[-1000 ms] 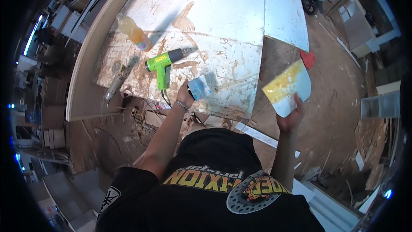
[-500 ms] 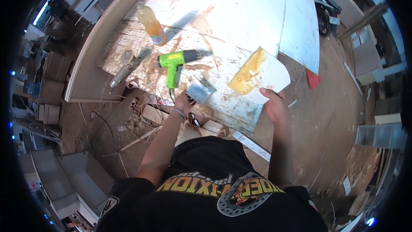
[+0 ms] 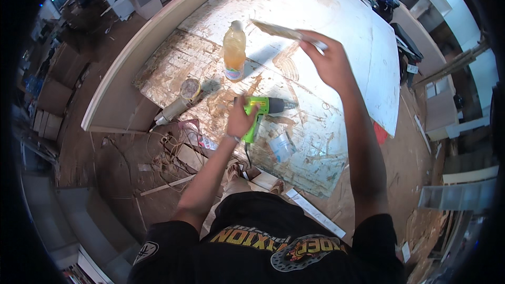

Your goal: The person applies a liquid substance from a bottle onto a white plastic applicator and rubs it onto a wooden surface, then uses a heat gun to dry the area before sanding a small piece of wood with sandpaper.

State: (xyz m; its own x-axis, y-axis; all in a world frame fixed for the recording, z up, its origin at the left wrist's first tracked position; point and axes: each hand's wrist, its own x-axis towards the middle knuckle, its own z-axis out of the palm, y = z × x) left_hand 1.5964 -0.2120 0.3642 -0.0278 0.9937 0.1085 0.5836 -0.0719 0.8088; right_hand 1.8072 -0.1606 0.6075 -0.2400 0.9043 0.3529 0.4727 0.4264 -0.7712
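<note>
Partly curled, the left hand touched the green heat gun near the centre; whether it gripped could not be told. Higher, right of centre, the right hand pinched a thin sheet, nearly edge-on. A blue-and-white packet lay below centre on the scarred bench, a long grey tool left of centre, a bottle of amber liquid upper centre.

Scuffed white bench; around its green heat gun: bottle at eleven, power tool at nine, blue-white container at five o'clock.
</note>
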